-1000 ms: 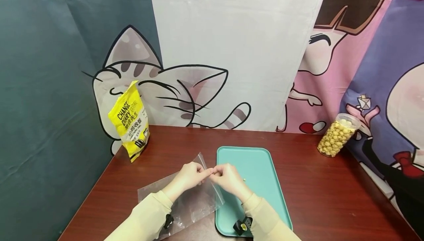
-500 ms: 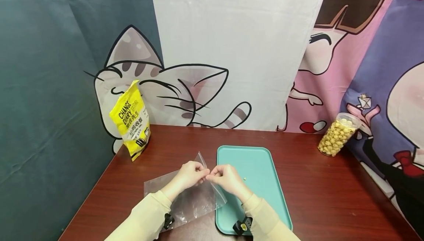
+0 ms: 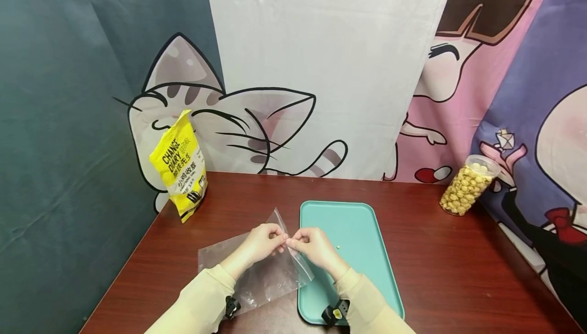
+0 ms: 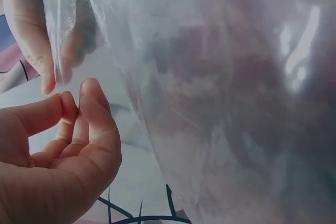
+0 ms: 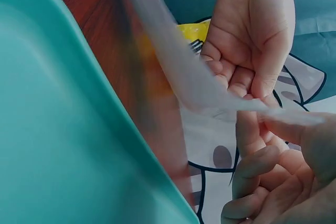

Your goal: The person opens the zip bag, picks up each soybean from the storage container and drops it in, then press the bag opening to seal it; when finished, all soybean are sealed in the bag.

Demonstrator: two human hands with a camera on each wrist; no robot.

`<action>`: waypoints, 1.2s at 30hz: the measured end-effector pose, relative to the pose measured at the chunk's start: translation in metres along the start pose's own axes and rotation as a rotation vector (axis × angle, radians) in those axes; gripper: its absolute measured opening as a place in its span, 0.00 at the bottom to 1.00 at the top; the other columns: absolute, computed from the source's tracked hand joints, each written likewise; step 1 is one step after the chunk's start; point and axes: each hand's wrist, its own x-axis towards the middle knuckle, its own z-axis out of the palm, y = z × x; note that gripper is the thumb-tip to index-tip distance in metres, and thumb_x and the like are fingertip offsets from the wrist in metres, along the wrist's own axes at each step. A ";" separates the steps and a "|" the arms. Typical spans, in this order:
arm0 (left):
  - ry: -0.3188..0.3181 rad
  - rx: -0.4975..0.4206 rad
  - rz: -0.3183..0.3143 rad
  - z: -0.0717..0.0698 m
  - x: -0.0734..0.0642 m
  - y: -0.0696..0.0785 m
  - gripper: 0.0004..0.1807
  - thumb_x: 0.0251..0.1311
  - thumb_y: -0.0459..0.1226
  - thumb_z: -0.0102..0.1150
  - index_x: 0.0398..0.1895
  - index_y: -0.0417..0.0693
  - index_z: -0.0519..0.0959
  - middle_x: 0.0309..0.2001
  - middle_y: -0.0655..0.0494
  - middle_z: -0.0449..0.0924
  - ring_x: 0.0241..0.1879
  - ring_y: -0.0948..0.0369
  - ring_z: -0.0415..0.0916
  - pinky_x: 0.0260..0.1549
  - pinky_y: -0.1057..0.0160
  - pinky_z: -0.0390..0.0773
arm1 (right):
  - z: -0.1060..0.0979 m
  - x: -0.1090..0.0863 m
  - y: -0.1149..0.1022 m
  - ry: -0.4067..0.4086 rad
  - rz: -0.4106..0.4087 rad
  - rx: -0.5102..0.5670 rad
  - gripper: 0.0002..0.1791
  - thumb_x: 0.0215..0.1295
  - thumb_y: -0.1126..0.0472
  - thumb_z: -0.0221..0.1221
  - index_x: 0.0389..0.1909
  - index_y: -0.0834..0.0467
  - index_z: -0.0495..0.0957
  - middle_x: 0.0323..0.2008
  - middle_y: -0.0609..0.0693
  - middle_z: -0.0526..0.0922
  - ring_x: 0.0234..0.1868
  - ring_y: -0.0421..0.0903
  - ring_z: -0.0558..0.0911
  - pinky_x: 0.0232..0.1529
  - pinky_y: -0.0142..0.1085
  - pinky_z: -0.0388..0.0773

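Observation:
A clear zip-top bag (image 3: 270, 278) hangs flat and tilted from both hands, its zip edge toward the right and overlapping the tray in the head view. My left hand (image 3: 265, 241) pinches the zip edge between thumb and fingertips. Right beside it, my right hand (image 3: 315, 247) pinches the same edge, the fingertips of both hands nearly meeting. In the left wrist view the bag's film (image 4: 226, 103) fills most of the frame, with nothing seen inside. The right wrist view shows the pale edge strip (image 5: 210, 98) running between the fingers of both hands.
A turquoise tray (image 3: 339, 222) lies under my right forearm, with a small pale crumb (image 3: 338, 247) on it. A yellow snack bag (image 3: 181, 168) stands at the back left. A clear jar of popcorn (image 3: 468, 186) stands at the back right, near the curtain.
Both hands have shifted slightly left along the bag's zip edge, still pinching it. The bag's far left corner has moved a little to the right. Tray, snack bag and jar stay put.

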 end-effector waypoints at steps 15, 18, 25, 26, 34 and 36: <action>-0.040 -0.018 0.020 0.002 -0.002 -0.001 0.09 0.62 0.34 0.57 0.24 0.40 0.76 0.21 0.48 0.81 0.18 0.66 0.74 0.19 0.67 0.76 | 0.000 0.000 -0.002 -0.009 0.034 0.016 0.08 0.58 0.62 0.65 0.26 0.64 0.83 0.18 0.53 0.83 0.21 0.45 0.79 0.20 0.25 0.67; -0.038 -0.062 0.007 0.003 -0.001 -0.001 0.09 0.62 0.33 0.56 0.24 0.39 0.76 0.21 0.47 0.81 0.19 0.65 0.76 0.21 0.64 0.80 | 0.001 0.000 -0.002 -0.011 0.061 0.045 0.07 0.58 0.64 0.64 0.27 0.65 0.82 0.18 0.53 0.82 0.20 0.40 0.76 0.20 0.25 0.67; -0.070 -0.131 0.029 0.003 -0.003 0.002 0.08 0.61 0.30 0.54 0.25 0.36 0.76 0.21 0.44 0.81 0.22 0.59 0.80 0.25 0.59 0.83 | 0.002 0.000 -0.004 -0.073 0.097 0.167 0.07 0.60 0.67 0.60 0.29 0.70 0.79 0.18 0.54 0.80 0.20 0.37 0.73 0.23 0.29 0.71; -0.077 -0.141 0.028 0.003 -0.003 0.002 0.08 0.61 0.30 0.54 0.26 0.35 0.75 0.22 0.44 0.81 0.22 0.58 0.81 0.25 0.59 0.83 | 0.002 0.000 -0.004 -0.084 0.094 0.181 0.07 0.60 0.68 0.60 0.29 0.70 0.78 0.18 0.55 0.80 0.20 0.38 0.73 0.23 0.30 0.72; -0.134 -0.215 -0.046 0.004 -0.005 0.002 0.07 0.61 0.28 0.50 0.26 0.32 0.73 0.22 0.47 0.79 0.22 0.59 0.81 0.26 0.60 0.84 | 0.003 -0.002 -0.003 -0.128 0.102 0.235 0.06 0.60 0.72 0.55 0.31 0.73 0.76 0.22 0.51 0.78 0.21 0.37 0.73 0.26 0.31 0.75; -0.134 -0.224 -0.053 0.004 -0.004 0.002 0.07 0.61 0.27 0.50 0.26 0.32 0.73 0.21 0.48 0.79 0.21 0.60 0.81 0.26 0.60 0.84 | 0.004 -0.002 -0.002 -0.134 0.102 0.238 0.06 0.61 0.71 0.55 0.31 0.73 0.76 0.22 0.51 0.78 0.22 0.37 0.73 0.27 0.31 0.75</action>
